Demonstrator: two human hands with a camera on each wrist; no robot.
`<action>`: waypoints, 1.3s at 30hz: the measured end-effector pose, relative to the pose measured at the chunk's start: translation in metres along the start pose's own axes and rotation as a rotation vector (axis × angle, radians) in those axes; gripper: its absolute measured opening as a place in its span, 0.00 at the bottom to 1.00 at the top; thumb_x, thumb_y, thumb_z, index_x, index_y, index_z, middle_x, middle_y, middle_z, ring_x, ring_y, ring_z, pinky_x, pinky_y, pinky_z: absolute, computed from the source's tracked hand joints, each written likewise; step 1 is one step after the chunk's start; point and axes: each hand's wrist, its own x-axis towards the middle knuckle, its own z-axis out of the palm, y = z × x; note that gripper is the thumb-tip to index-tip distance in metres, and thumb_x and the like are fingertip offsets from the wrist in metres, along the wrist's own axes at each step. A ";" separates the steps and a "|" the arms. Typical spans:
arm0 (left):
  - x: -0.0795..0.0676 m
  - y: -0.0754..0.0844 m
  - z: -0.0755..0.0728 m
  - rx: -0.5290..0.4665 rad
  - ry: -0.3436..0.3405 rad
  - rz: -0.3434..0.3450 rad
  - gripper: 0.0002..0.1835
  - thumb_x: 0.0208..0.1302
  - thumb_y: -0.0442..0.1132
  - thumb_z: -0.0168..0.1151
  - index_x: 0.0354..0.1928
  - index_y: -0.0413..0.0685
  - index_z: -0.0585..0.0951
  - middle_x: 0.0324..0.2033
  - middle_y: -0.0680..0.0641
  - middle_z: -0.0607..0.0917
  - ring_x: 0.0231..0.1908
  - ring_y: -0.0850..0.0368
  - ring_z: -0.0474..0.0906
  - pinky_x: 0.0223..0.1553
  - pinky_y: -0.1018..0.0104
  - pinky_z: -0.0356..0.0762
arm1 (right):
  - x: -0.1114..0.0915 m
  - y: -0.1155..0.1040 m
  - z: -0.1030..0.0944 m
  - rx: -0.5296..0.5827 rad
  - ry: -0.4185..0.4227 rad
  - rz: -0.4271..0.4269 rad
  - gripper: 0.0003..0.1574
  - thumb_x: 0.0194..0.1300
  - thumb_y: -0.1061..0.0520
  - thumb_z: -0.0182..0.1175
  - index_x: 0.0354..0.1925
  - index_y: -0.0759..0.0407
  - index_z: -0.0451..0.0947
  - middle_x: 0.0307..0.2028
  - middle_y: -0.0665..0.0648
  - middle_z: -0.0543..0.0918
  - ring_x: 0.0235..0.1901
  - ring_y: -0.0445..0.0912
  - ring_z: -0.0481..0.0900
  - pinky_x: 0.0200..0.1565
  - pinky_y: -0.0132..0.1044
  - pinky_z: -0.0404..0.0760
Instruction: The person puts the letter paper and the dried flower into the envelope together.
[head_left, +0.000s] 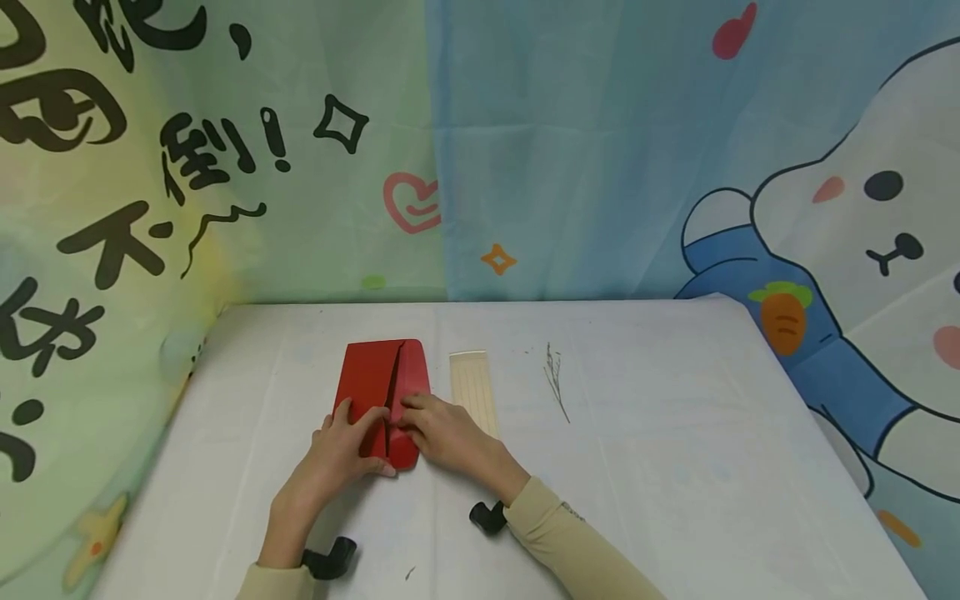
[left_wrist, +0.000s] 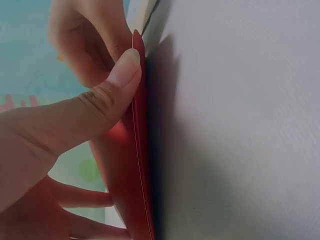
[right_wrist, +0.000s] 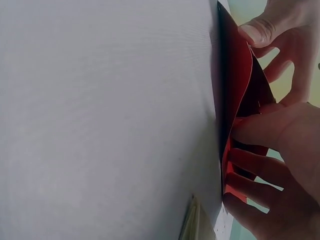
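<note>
A red envelope (head_left: 367, 372) lies on the white table, its lighter red flap (head_left: 411, 367) along the right side. A dark gap shows between flap and body. My left hand (head_left: 341, 446) holds the envelope from the lower left, the thumb at its near edge and the other fingers on the body. In the left wrist view that thumb (left_wrist: 125, 70) presses the envelope's edge (left_wrist: 140, 150). My right hand (head_left: 453, 437) has its fingers bent at the flap. The right wrist view shows its thumb (right_wrist: 255, 129) at the gap; part of its grip is hidden.
Right of the envelope lies a flat pale wooden-looking strip (head_left: 471, 379), partly behind my right hand. Farther right is a thin dried sprig (head_left: 556, 383). A tiny plant bit (head_left: 409, 573) lies near the front. A printed cloth (head_left: 562, 167) hangs behind the table.
</note>
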 end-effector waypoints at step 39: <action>-0.001 0.003 0.000 0.054 0.020 0.022 0.37 0.42 0.55 0.78 0.57 0.63 0.74 0.62 0.30 0.67 0.58 0.26 0.66 0.53 0.26 0.65 | -0.024 0.014 -0.017 0.076 0.036 0.010 0.20 0.65 0.56 0.63 0.55 0.52 0.79 0.61 0.56 0.77 0.63 0.48 0.73 0.59 0.42 0.78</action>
